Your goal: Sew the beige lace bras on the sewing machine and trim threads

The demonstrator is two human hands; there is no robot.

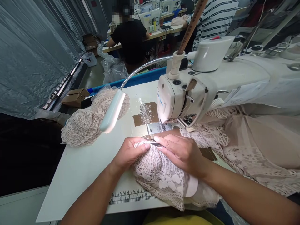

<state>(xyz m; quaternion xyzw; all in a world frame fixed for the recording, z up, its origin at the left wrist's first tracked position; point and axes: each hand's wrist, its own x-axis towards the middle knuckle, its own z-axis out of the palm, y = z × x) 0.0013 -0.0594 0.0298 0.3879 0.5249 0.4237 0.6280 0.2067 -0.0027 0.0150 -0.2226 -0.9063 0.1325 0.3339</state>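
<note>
We are seeing left hand (130,153), right hand (181,153) together, pinching lace (161,178) near table (82,165) front edge. Judging: aligning step; next needing lace fed flat under foot (187,120).

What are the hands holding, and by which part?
The lace fabric, by its far edge: left hand and right hand pinch it side by side.

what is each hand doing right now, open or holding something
Left hand: closed on the edge of the lace fabric.
Right hand: fingers laid on the lace fabric, tips pinching a small dark item, too small to identify.
</note>
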